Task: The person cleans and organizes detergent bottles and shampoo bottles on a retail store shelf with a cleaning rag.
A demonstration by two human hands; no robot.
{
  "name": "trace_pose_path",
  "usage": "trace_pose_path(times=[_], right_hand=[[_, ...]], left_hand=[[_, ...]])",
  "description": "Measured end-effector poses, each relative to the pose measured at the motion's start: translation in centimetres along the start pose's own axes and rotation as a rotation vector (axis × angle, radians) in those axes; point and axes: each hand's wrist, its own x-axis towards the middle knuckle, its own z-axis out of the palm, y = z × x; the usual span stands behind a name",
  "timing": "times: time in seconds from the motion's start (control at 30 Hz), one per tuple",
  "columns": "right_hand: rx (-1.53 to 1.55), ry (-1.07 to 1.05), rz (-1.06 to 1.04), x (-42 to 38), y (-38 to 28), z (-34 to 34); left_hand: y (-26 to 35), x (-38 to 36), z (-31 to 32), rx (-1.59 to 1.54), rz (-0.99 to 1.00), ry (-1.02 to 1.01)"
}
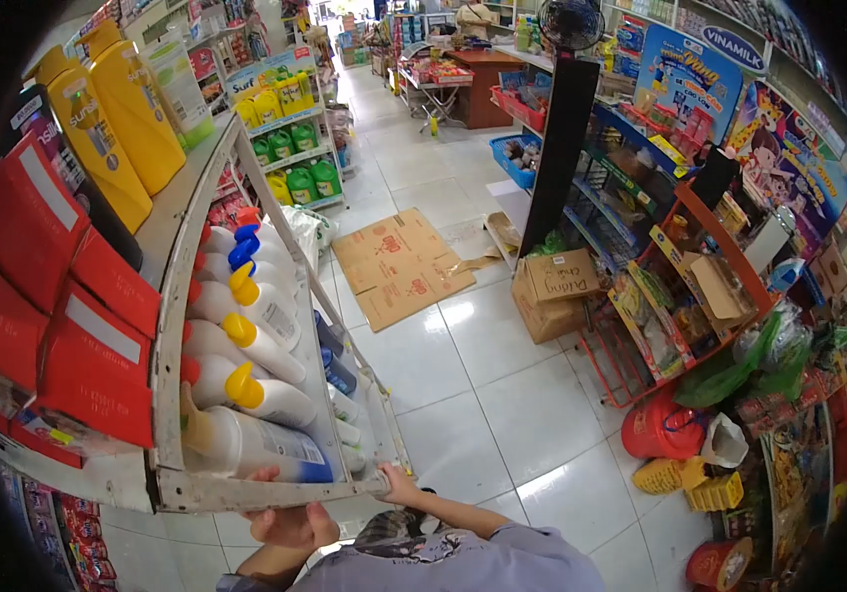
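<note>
A white metal shelf rack (275,492) stands close on my left, holding several white bottles on their sides and upright. Nearest me is a large white pump bottle (251,449) with a blue lower part. My left hand (290,525) is at the front edge of this shelf with its palm up and fingers apart; some fingertips reach over the edge beside the bottle's base. My right hand (402,485) is wrapped round the rack's corner post (381,481). Yellow-capped bottles (270,397) line up behind the pump bottle.
Red boxes (98,355) and yellow bottles (137,109) fill the upper shelf. Flattened cardboard (399,266) lies on the tiled floor ahead. On the right are cardboard boxes (559,276), a red wire rack (606,370) and a red bucket (658,430).
</note>
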Motion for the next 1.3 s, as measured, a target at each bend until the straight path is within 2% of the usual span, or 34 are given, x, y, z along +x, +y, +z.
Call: trace_pose_path(times=[0.07, 0.1, 0.13, 0.33, 0.43, 0.57, 0.63, 0.73, 0.8, 0.9, 0.97, 1.03, 1.1, 1.13, 1.2, 1.23, 1.3], right_hand=[[-0.095, -0.052, 0.037, 0.2, 1.9, 0.2], [-0.125, -0.043, -0.018, 0.1, 2.3, 0.4], [-0.158, -0.035, -0.067, 0.2, 2.7, 0.6], [-0.122, -0.042, -0.035, -0.1, 3.1, 1.0], [-0.099, -0.027, -0.024, -0.1, 2.3, 1.0], [0.067, 0.104, -0.053, 0.4, -5.8, -0.8], [0.278, 0.181, -0.095, 1.0, -10.5, -2.0], [0.307, 0.189, -0.126, 1.7, -14.7, -3.0], [0.328, 0.243, -0.181, 1.6, -14.1, -2.4], [0.362, 0.311, -0.297, 1.6, -10.0, -0.5], [0.386, 0.326, -0.360, 1.2, -6.9, 0.6], [0.023, 0.179, -0.080, -0.1, -3.7, -0.1], [-0.026, 0.149, -0.038, -1.1, 6.3, 3.1], [-0.007, 0.152, -0.042, -1.3, 5.6, 2.8], [-0.225, 0.107, -0.031, -0.9, 3.6, 1.8], [-0.216, 0.112, -0.033, -0.3, 3.1, 1.8], [0.073, 0.191, 0.073, -1.0, 1.9, 2.6]], left_hand=[[0.0, -0.1, -0.2, 0.018, -0.003, -0.015], [0.0, -0.2, -0.4, 0.029, -0.023, -0.039], [-0.3, -0.6, -0.2, -0.017, -0.029, 0.024], [0.0, 0.3, -0.3, -0.021, 0.001, -0.039], [-0.6, -0.6, 0.0, -0.108, -0.006, 0.015], [-0.9, -1.3, 0.0, -0.110, -0.011, 0.046], [-0.8, -0.6, 0.1, -0.119, 0.014, 0.027], [-0.6, -0.3, 0.1, -0.138, 0.032, 0.028], [-1.5, -1.7, 0.0, -0.150, 0.037, 0.051], [-2.5, -4.1, -0.8, -0.222, -0.210, -0.007], [-0.4, 0.2, 0.0, -0.091, 0.045, -0.016], [-0.7, -0.4, 0.2, -0.108, 0.044, 0.020], [-1.0, -0.5, 0.4, -0.128, 0.047, 0.048], [-1.0, -0.5, 0.4, -0.123, 0.061, 0.057], [-1.4, -0.2, 0.8, -0.116, 0.091, 0.063], [-1.7, -0.2, 0.9, -0.132, 0.116, 0.089], [-1.5, -0.7, 0.5, -0.154, 0.114, 0.104]])
